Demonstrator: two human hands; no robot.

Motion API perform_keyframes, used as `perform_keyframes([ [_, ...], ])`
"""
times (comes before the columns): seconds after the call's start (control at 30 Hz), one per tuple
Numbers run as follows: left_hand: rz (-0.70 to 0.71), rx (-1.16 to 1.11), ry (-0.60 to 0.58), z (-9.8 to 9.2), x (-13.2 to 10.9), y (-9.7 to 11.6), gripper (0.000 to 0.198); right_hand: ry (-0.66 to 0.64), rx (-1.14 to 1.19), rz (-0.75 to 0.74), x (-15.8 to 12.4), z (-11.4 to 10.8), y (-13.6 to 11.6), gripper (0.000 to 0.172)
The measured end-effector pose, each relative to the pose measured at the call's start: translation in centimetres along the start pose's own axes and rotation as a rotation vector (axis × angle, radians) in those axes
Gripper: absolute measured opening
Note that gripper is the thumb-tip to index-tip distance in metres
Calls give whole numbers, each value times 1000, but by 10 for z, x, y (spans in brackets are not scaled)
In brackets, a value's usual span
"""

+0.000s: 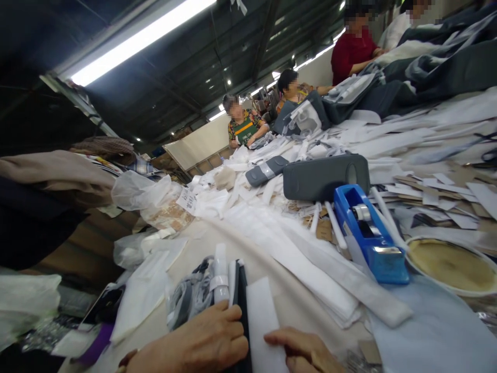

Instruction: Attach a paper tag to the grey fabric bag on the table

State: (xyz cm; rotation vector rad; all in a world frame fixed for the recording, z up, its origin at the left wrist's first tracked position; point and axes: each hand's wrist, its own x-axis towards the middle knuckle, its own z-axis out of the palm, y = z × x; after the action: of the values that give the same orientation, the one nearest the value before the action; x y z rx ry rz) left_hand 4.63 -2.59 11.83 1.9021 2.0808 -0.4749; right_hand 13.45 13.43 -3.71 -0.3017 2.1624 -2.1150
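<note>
Down at the bottom edge of the head view, both hands are sitting right on the same little stack. The left hand [198, 339] is curling its fingers over the near end of a thin black strip [241, 295] that's standing on edge, and it looks like it's gripping it together with a rolled white piece banded with tape [220, 277]. The right hand [305, 349] is lying just right of that black strip, fingers bent and pressing down on the near end of a white fabric strip [262, 316]; whether it's actually pinching it I can't tell, since the palm is running out of frame.

Long axis of the black strip and the white fabric strip is pointing straight away from the hands, up the table. So the left hand is the one touching the black strip, the right is just beside it.

Further right of the black strip and farther up, a blue tape dispenser [367, 235] is sitting, with a round tin lid [452, 264] right of that. Beyond the dispenser, a grey padded pouch [324, 176] is lying across a heap of white strips [295, 248]. Left of the black strip, clear plastic bags [145, 194] are piling up. Other people are working at the far end.
</note>
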Motion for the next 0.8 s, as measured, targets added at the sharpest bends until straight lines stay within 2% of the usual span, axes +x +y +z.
perform_keyframes([
  [0.1, -17, 3, 35, 3, -2, 2, 15, 50, 53, 83, 7, 8, -3, 49],
  [0.23, -4, -21, 35, 5, -1, 4, 12, 85, 20, 96, 15, 19, -7, 38],
  [0.33, -7, -19, 8, 10, 1, 5, 13, 92, -40, 152, 17, 23, -13, 37],
  [0.43, 35, 12, -10, 26, 7, 5, 14, 149, -56, 181, 26, 30, -13, 35],
  [0.53, 84, 28, 7, 48, 15, 1, 12, 254, -52, 200, 45, 40, -9, 33],
  [0.6, 86, 24, 8, 59, 20, -2, 12, 273, -91, 237, 59, 46, -6, 36],
  [0.7, 50, -31, -51, 62, 21, -4, 12, 164, -175, 251, 72, 48, -3, 35],
  [0.8, 29, -97, -124, 55, 14, -4, 19, 11, -249, 195, 65, 41, -4, 31],
])
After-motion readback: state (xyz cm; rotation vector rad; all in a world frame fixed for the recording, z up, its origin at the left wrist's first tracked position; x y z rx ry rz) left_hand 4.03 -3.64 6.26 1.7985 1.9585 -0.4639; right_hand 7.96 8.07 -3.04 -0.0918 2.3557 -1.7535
